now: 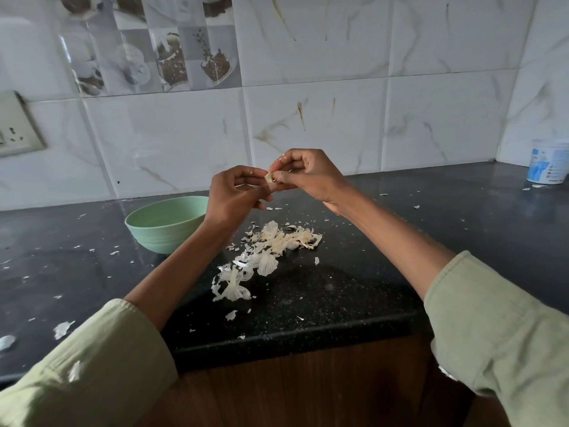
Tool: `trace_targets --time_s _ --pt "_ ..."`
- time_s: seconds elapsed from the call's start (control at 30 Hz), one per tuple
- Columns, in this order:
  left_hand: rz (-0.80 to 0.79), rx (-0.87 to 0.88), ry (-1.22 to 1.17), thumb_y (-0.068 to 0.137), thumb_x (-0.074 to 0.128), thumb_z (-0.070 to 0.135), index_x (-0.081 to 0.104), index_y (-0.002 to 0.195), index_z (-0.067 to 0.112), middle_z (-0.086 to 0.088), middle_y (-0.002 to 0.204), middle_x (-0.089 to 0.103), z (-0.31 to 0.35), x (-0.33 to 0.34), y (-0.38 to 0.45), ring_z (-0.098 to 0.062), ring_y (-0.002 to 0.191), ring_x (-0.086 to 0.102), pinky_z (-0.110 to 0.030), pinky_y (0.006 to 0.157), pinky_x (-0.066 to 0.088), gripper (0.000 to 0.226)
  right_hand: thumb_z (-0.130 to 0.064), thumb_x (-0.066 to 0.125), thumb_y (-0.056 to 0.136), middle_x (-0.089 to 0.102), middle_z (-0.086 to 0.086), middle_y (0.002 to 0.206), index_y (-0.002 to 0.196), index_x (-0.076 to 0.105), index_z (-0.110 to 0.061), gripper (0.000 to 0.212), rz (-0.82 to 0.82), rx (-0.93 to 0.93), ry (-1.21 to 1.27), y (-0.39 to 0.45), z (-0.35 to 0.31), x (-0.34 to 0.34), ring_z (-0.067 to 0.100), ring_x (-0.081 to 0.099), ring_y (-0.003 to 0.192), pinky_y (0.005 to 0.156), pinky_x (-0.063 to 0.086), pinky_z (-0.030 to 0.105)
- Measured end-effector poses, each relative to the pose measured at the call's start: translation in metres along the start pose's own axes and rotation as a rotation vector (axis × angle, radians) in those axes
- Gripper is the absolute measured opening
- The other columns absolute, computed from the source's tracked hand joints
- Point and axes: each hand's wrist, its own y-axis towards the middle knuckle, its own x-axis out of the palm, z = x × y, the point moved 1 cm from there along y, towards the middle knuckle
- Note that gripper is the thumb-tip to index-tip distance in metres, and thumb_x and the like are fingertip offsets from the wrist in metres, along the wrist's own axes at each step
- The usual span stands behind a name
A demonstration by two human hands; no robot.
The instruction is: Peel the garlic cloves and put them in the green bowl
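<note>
- While both my hands meet above the counter, the garlic clove (269, 177) sits pinched between them, well above the dark worktop and behind the heap of skins.
- My left hand (237, 195) has its fingers curled in, thumb and forefinger closed on the clove's near side.
- My right hand (303, 175) bends at the wrist with its fingertips (277, 175) nipped onto the clove's far side; a wisp of skin trails off it.
- I see the green bowl (163, 221) standing on the black counter (369, 266) to the left of my hands, its right rim hidden by my left wrist; I cannot make out what lies inside it.
- A pile of papery garlic skins (274, 245) lies on the counter below the hands, between my forearms, with flakes scattered widely around.
- A white tub (548, 161) stands in the far right corner against the marble-look wall tiles (308, 124), cut off by the frame edge.
- A switch plate (15, 124) shows on the wall at far left, partly cropped.
- The clove is small and mostly covered by my fingers, so how much skin is left is unclear.
- Pale green sleeves (498, 334) are pushed up both forearms, which reach forward and converge.
</note>
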Motion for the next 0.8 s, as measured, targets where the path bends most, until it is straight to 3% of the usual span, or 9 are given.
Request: trace_targets --time_s 0.23,0.33,0.5,0.63,0.8 --pt "0.027 0.054 0.056 0.087 0.085 0.011 0.077 0.105 0.009 -0.01 0.085 0.078 0.0001 -0.0008 0.0001 -0.019 0.072 0.074 -0.026 0.059 0.057 0.02 0.004 0.076 0.089 0.078 0.01 0.091 0.105 0.067 0.009 0.019 -0.001 -0.014 -0.07 0.0012 0.002 0.0013 0.028 0.078 0.087 0.079 0.063 0.035" --pt "0.053 0.084 0.099 0.088 0.084 0.014 0.077 0.101 0.009 -0.007 0.085 0.078 0.0011 -0.0007 -0.0006 -0.017 0.071 0.074 -0.026 0.057 0.057 0.016 0.002 0.076 0.089 0.078 0.015 0.093 0.102 0.07 0.004 0.014 -0.003 -0.019 -0.09 0.0013 0.0002 0.0011 0.028 0.078 0.087 0.082 0.064 0.039" --pt "0.089 0.088 0.116 0.088 0.086 0.019 0.072 0.1 0.005 -0.006 0.087 0.078 0.0013 0.0008 -0.0012 -0.019 0.073 0.077 -0.026 0.057 0.058 0.022 -0.005 0.078 0.088 0.078 0.007 0.089 0.104 0.073 -0.004 0.017 -0.008 -0.029 -0.155 -0.0006 -0.0031 0.0014 0.024 0.077 0.084 0.077 0.063 0.034" --pt "0.139 0.073 0.105 0.089 0.082 0.009 0.07 0.102 0.003 -0.01 0.085 0.076 -0.0013 -0.0015 0.0002 -0.023 0.07 0.077 -0.031 0.059 0.059 0.02 -0.012 0.079 0.084 0.077 0.002 0.092 0.096 0.072 -0.016 0.014 0.058 -0.133 -0.298 -0.0002 -0.0059 0.0001 0.024 0.072 0.08 0.079 0.061 0.04" --pt "0.114 0.089 0.074 0.091 0.082 0.009 0.068 0.115 0.007 -0.01 0.089 0.078 -0.0007 -0.0029 0.0001 -0.025 0.069 0.077 -0.028 0.057 0.058 0.027 -0.026 0.09 0.078 0.077 -0.007 0.085 0.084 0.075 -0.017 0.019 0.11 -0.216 -0.411 -0.0021 -0.0062 0.004 0.011 0.073 0.075 0.072 0.059 0.025"
